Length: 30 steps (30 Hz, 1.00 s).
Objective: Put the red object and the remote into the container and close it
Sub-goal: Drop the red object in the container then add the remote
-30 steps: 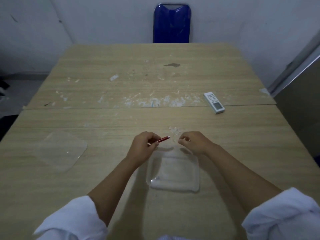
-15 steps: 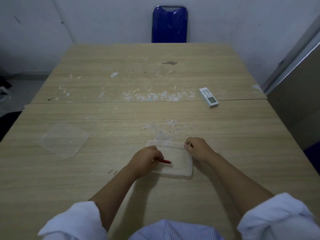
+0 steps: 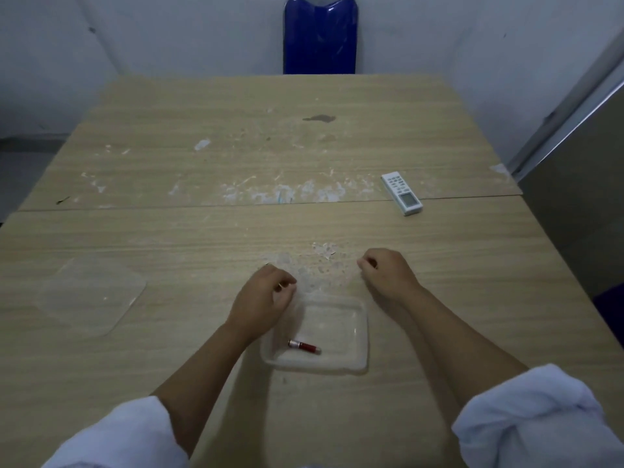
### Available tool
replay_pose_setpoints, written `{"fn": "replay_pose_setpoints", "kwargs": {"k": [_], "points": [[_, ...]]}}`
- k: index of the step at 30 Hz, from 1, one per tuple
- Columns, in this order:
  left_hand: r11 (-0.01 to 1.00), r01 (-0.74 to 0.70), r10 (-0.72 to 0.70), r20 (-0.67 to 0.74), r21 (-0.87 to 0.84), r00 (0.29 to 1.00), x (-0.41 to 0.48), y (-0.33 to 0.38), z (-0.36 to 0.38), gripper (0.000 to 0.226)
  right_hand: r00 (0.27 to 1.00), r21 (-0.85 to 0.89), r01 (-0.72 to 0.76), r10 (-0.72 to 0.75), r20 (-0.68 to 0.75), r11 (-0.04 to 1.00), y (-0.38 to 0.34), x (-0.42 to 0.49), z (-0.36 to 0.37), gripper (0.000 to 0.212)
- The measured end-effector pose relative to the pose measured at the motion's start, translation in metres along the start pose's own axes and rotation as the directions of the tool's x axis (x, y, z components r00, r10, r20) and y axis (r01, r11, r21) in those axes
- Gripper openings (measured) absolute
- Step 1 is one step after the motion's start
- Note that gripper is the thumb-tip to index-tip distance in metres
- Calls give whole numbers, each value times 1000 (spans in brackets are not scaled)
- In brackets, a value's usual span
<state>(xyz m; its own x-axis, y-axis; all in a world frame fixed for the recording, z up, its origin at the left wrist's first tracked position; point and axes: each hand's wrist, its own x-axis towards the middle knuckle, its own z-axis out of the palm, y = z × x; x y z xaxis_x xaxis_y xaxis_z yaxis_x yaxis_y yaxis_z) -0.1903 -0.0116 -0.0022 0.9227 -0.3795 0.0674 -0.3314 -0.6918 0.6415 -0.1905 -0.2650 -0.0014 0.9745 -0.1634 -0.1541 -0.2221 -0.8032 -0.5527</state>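
A small red pen-like object (image 3: 304, 346) lies inside the clear plastic container (image 3: 358, 332) near the table's front. My left hand (image 3: 263, 298) hovers at the container's far left corner, fingers curled and holding nothing. My right hand (image 3: 388, 273) is just beyond the container's far right corner, loosely curled and empty too. The white remote (image 3: 401, 193) rests on the table at the far right, well away from both hands. The clear lid (image 3: 91, 293) lies flat on the table to the left.
The wooden table (image 3: 236, 157) has white scuff marks and flakes across the middle. A blue chair (image 3: 320, 35) stands behind its far edge. A grey partition (image 3: 580, 184) rises along the right side.
My left hand has let go of the red object, which now lies in the container. Both hands have lifted away to the container's far corners.
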Motion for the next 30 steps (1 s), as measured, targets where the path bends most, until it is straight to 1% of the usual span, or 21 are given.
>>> {"fn": "replay_pose_setpoints", "kwargs": {"k": [2, 5, 7, 9, 11, 13, 17, 21, 25, 28, 30], "points": [[999, 37, -37, -34, 5, 999, 16, -12, 0, 14, 995, -14, -22, 20, -98, 1000, 5, 19, -8, 18], [993, 71, -71, -2, 95, 997, 37, -31, 2, 23, 976, -18, -64, 59, -209, 998, 16, 51, -18, 14], [983, 94, -99, 26, 155, 995, 49, -40, 3, 28, 961, -18, -105, 97, -258, 994, 23, 70, -23, 21], [971, 117, -134, 71, 206, 988, 58, -46, 4, 39, 946, -49, -150, 129, -299, 987, 29, 88, -27, 34], [960, 117, -148, 105, 255, 983, 64, -51, 6, 52, 939, -101, -183, 144, -313, 978, 37, 103, -28, 45], [947, 116, -151, 96, 298, 984, 70, -59, 8, 56, 930, -126, -232, 182, -318, 965, 45, 118, -28, 50], [937, 64, -96, 77, 343, 992, 71, -70, 7, 59, 912, -107, -308, 262, -315, 945, 53, 136, -27, 47], [937, 72, -100, 67, 341, 993, 70, -70, 10, 59, 892, -85, -296, 243, -380, 951, 57, 141, -24, 38], [937, 82, -116, 79, 341, 990, 70, -70, 9, 61, 893, -52, -270, 230, -387, 962, 54, 135, -19, 36], [931, 76, -124, 113, 356, 986, 72, -67, 6, 58, 886, -6, -259, 235, -400, 966, 46, 121, -15, 33], [927, 86, -144, 134, 365, 981, 72, -64, 3, 57, 892, 24, -223, 213, -399, 975, 40, 108, -12, 32]]}}
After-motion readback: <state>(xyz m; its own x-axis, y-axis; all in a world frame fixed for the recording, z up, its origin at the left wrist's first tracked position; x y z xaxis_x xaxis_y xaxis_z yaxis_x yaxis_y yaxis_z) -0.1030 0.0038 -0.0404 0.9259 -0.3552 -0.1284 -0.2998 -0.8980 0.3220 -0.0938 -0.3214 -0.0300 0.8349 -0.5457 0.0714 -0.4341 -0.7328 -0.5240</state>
